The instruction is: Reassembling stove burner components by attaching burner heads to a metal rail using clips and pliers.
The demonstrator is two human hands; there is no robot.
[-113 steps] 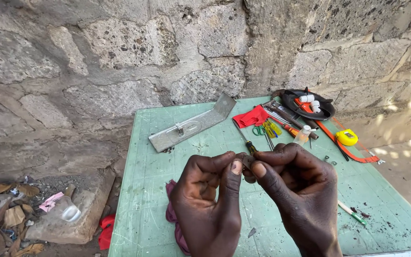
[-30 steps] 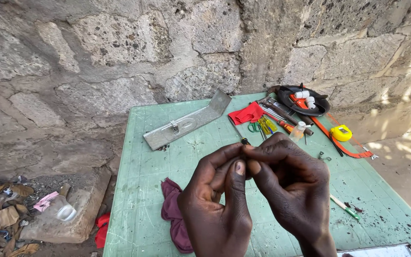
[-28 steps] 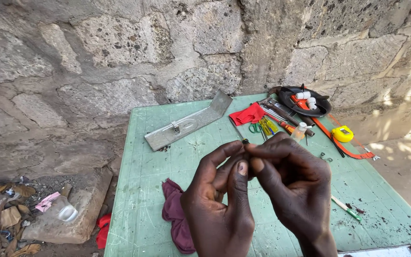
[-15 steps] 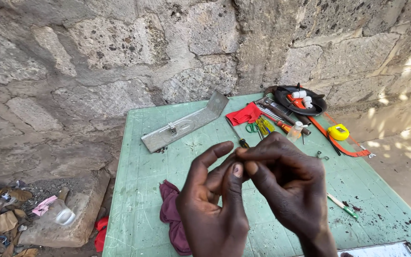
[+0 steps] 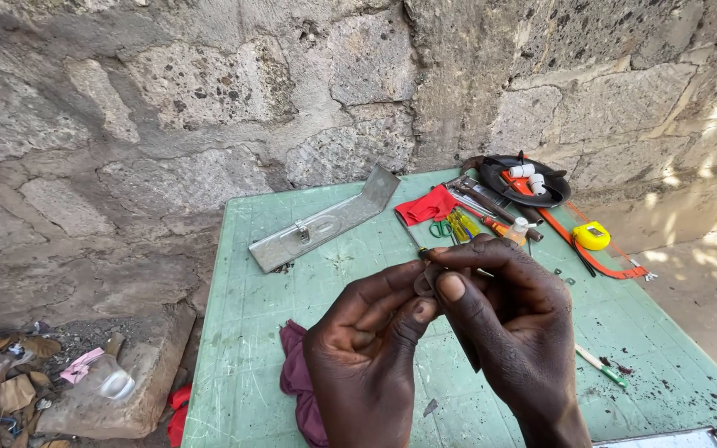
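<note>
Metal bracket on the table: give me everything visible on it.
The metal bracket is a long, flat, dull grey strip with its far right end bent upward. A small latch-like fitting sits near its middle. It lies diagonally on the green table near the back edge, close to the stone wall, left of the red cloth. Neither hand touches it.

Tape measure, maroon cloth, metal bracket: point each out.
yellow tape measure [image 5: 592,236], head view, middle of its case.
maroon cloth [image 5: 296,383], head view, exposed left fold.
metal bracket [image 5: 317,226], head view, middle of long flat arm.
</note>
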